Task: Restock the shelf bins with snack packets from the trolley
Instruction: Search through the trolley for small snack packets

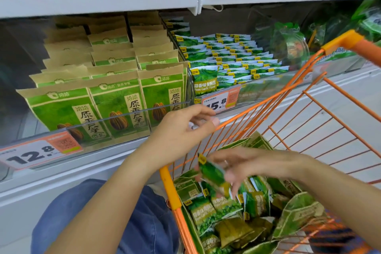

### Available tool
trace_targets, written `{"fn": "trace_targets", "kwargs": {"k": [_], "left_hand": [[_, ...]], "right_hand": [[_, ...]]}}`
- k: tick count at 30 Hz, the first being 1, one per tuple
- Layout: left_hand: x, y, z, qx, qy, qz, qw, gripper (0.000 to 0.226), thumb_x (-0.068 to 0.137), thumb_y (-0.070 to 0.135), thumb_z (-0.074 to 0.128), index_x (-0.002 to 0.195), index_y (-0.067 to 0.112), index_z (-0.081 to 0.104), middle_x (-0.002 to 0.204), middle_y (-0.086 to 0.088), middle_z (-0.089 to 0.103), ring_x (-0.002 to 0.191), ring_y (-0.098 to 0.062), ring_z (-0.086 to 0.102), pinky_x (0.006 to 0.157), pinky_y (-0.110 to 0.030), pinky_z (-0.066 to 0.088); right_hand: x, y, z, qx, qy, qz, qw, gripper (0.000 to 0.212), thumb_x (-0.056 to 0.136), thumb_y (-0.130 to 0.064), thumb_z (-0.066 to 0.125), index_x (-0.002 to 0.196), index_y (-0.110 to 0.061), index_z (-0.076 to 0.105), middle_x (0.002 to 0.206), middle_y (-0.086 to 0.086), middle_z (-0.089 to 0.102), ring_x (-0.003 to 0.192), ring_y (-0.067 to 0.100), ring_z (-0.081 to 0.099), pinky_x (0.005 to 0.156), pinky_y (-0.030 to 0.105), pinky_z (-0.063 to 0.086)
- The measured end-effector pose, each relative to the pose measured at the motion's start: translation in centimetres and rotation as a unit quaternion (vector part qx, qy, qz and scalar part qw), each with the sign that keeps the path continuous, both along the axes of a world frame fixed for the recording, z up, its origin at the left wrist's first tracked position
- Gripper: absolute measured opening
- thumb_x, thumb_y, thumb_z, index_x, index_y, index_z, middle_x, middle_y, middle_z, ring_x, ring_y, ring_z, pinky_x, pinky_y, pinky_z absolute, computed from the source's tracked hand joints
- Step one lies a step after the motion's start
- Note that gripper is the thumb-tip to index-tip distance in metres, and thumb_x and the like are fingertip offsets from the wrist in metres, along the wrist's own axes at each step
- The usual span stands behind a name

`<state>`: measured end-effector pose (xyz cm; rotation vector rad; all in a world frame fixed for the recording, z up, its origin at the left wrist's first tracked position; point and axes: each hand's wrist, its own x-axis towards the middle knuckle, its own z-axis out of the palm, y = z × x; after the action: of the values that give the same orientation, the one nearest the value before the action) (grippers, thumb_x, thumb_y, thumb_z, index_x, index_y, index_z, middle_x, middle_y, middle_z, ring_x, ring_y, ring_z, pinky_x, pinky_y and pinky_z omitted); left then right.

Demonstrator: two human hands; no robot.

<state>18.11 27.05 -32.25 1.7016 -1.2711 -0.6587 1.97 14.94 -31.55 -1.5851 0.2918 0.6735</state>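
Meanwhile, right hand (237, 166) grips a packet (213, 174) (bin label (205, 86): "Peas Garlic Flavor").

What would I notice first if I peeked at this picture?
Probably the bright orange trolley on the right, with green snack packets piled in its bottom. Next, the right hand lifting one green packet out of it, while the left hand hovers by the shelf edge. Behind stand rows of green and brown seed bags in the left bin.
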Motion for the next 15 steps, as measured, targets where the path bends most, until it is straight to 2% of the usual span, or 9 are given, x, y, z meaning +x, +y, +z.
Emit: {"fn": "trace_targets", "kwargs": {"k": [3, 5, 6, 9, 11, 13, 15], "left_hand": [[0.0, 0.1, 1.3, -0.049, 0.156, -0.006, 0.987, 0.033, 0.088, 0.047, 0.051, 0.106, 0.026, 0.068, 0.102, 0.011, 0.071, 0.098, -0.004, 0.065, 0.079, -0.02, 0.052], [-0.2, 0.3, 1.9, -0.061, 0.21, -0.008, 0.976, 0.034, 0.091, 0.044, 0.05, 0.104, 0.019, 0.069, 0.096, 0.005, 0.072, 0.09, -0.009, 0.066, 0.074, -0.02, 0.051], [-0.4, 0.4, 2.1, -0.068, 0.225, -0.005, 0.972, 0.033, 0.093, 0.043, 0.053, 0.1, 0.014, 0.069, 0.088, 0.003, 0.07, 0.082, -0.009, 0.065, 0.071, -0.019, 0.049], [-0.2, 0.4, 2.0, -0.081, 0.227, 0.022, 0.97, 0.038, 0.087, 0.043, 0.062, 0.091, 0.006, 0.067, 0.079, -0.004, 0.069, 0.076, -0.012, 0.063, 0.07, -0.025, 0.048], [0.0, 0.4, 1.8, -0.083, 0.223, 0.046, 0.97, 0.036, 0.082, 0.039, 0.062, 0.095, 0.006, 0.068, 0.083, -0.007, 0.074, 0.079, -0.016, 0.066, 0.071, -0.028, 0.052], [0.1, 0.4, 1.8, -0.093, 0.222, 0.081, 0.967, 0.028, 0.077, 0.037, 0.061, 0.092, 0.015, 0.07, 0.079, -0.001, 0.075, 0.077, -0.012, 0.069, 0.067, -0.024, 0.055], [-0.1, 0.5, 1.9, -0.105, 0.218, 0.103, 0.965, 0.022, 0.076, 0.038, 0.06, 0.085, 0.021, 0.072, 0.077, 0.001, 0.075, 0.075, -0.012, 0.071, 0.064, -0.023, 0.057]], "right_hand": [[0.4, -1.5, 1.8, 0.244, -0.081, -0.096, 0.962, 0.07, 0.074, -0.048, 0.07, 0.134, -0.015, 0.054, 0.124, 0.014, 0.062, 0.1, 0.032, 0.065, 0.08, 0.037, 0.056], [1.2, -1.7, 2.5, 0.309, -0.11, -0.132, 0.935, 0.059, 0.081, -0.043, 0.062, 0.133, -0.016, 0.055, 0.122, 0.015, 0.061, 0.097, 0.033, 0.066, 0.078, 0.038, 0.056], [1.8, -1.6, 2.5, 0.311, -0.12, -0.158, 0.929, 0.055, 0.083, -0.042, 0.057, 0.133, -0.017, 0.055, 0.122, 0.016, 0.06, 0.093, 0.033, 0.066, 0.075, 0.037, 0.057], [3.1, -0.7, 2.3, 0.236, -0.137, -0.264, 0.925, 0.05, 0.087, -0.045, 0.044, 0.127, -0.018, 0.059, 0.119, 0.017, 0.06, 0.078, 0.029, 0.067, 0.067, 0.034, 0.057], [3.4, -0.2, 2.0, 0.173, -0.168, -0.312, 0.919, 0.046, 0.088, -0.048, 0.055, 0.121, -0.016, 0.061, 0.111, 0.015, 0.065, 0.074, 0.025, 0.066, 0.065, 0.032, 0.057], [3.2, 0.1, 1.5, 0.08, -0.194, -0.352, 0.912, 0.047, 0.076, -0.04, 0.076, 0.112, -0.013, 0.063, 0.102, 0.013, 0.069, 0.068, 0.019, 0.065, 0.061, 0.027, 0.055], [3.0, 0.3, 1.1, -0.017, -0.201, -0.37, 0.907, 0.047, 0.072, -0.028, 0.075, 0.112, -0.01, 0.059, 0.098, 0.013, 0.07, 0.062, 0.015, 0.063, 0.056, 0.024, 0.05]]}}
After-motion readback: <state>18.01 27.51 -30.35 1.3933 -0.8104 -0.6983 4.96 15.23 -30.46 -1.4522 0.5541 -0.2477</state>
